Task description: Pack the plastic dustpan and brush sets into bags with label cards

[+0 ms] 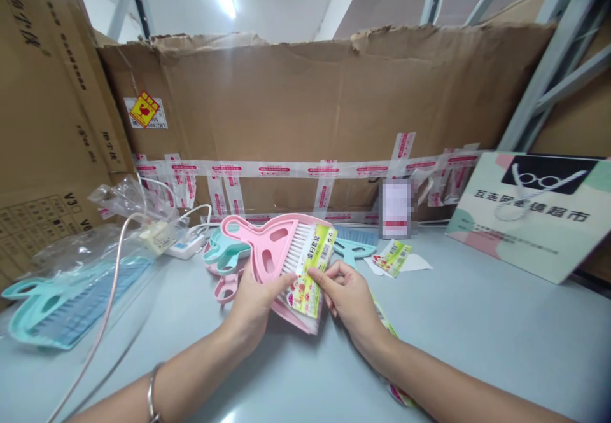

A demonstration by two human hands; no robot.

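My left hand is closed round a pink dustpan-and-brush set, which is tilted above the table, its white bristles facing right. A green and yellow label card lies across the bristles. The left thumb rests by the card's left edge. My right hand pinches the card's right edge between thumb and curled fingers. Behind the pink set are turquoise dustpan-and-brush pieces and another pink handle, partly hidden. A turquoise brush with blue bristles lies behind my right hand.
A bagged turquoise dustpan set lies at left, near a power strip and a white cable. Another label card lies behind, and more labels lie under my right forearm. A large cardboard box and a printed sign stand behind.
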